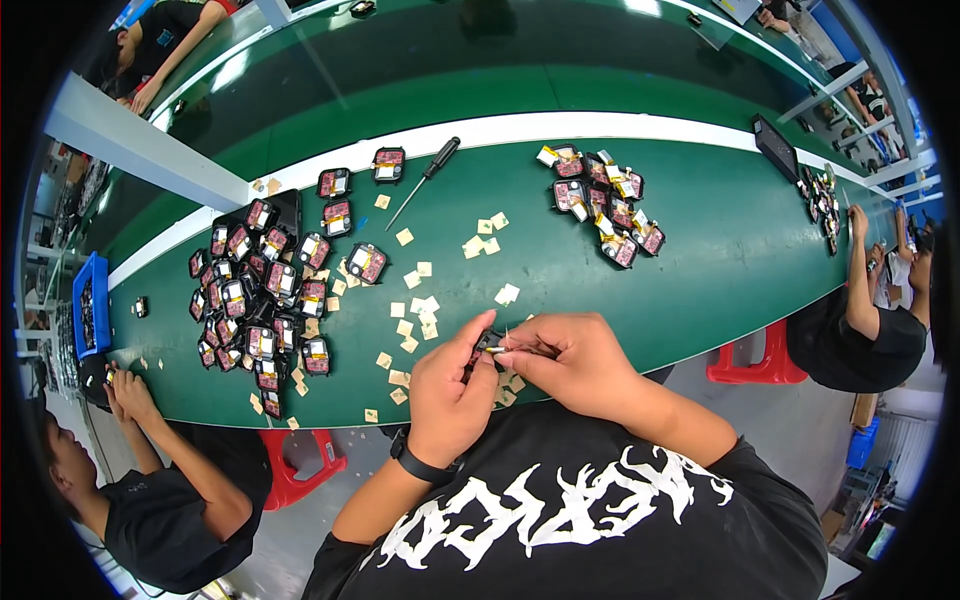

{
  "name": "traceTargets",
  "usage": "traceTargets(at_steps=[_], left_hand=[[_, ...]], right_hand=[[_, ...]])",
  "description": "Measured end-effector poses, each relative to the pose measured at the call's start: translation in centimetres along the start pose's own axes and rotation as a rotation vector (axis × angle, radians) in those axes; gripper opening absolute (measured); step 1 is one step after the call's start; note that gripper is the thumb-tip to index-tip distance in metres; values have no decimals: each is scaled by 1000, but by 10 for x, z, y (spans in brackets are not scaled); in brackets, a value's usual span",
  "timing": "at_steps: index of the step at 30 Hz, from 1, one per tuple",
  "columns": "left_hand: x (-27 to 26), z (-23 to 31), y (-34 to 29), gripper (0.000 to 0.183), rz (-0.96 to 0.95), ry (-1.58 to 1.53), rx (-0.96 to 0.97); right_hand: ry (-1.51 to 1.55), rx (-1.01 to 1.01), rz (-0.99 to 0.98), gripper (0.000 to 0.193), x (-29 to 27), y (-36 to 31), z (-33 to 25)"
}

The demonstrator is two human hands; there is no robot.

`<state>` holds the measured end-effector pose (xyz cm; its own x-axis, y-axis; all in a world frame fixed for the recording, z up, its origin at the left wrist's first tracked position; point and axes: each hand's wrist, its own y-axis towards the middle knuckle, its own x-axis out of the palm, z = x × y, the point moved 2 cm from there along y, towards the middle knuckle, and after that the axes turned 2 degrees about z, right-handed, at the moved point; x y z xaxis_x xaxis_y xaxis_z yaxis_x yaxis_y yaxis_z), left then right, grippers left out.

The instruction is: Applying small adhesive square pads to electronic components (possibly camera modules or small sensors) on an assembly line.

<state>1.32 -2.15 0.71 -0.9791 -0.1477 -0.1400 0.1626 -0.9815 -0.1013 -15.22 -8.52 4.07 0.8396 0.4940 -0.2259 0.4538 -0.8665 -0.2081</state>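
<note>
Close to my body at the table's near edge, my left hand (455, 388) is closed around a small black-cased electronic unit (490, 342), mostly covered by the fingers. My right hand (575, 362) meets it from the other side, thumb and fingertips pinched together at the unit's edge. What lies between those right fingertips is too small and hidden to name. Small pale square pieces (424, 305) lie scattered just beyond and left of my hands. A heap of similar black units (262, 285) with reddish boards and white parts covers the table to the left.
A second group of units (600, 200) sits farther right, some with yellow strips. A screwdriver (425, 180) lies near the white ledge (600, 125). At left stands a blue bin (91, 300); at far right, a black tray (775, 147). Co-workers sit on both sides, near red stools (755, 360).
</note>
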Motion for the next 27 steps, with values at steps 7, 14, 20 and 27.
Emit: traceTargets(at_steps=[7, 14, 20, 27], left_hand=[[-1, 6, 0, 44, -48, 45, 34], [-4, 4, 0, 48, -84, 48, 52], [-8, 0, 1, 50, -134, 60, 77], [-12, 0, 1, 52, -163, 2, 67]], right_hand=[[-103, -117, -6, 14, -1, 3, 0], [120, 136, -68, 13, 3, 6, 7], [220, 171, -50, 15, 7, 12, 17], [84, 212, 27, 23, 6, 21, 10]])
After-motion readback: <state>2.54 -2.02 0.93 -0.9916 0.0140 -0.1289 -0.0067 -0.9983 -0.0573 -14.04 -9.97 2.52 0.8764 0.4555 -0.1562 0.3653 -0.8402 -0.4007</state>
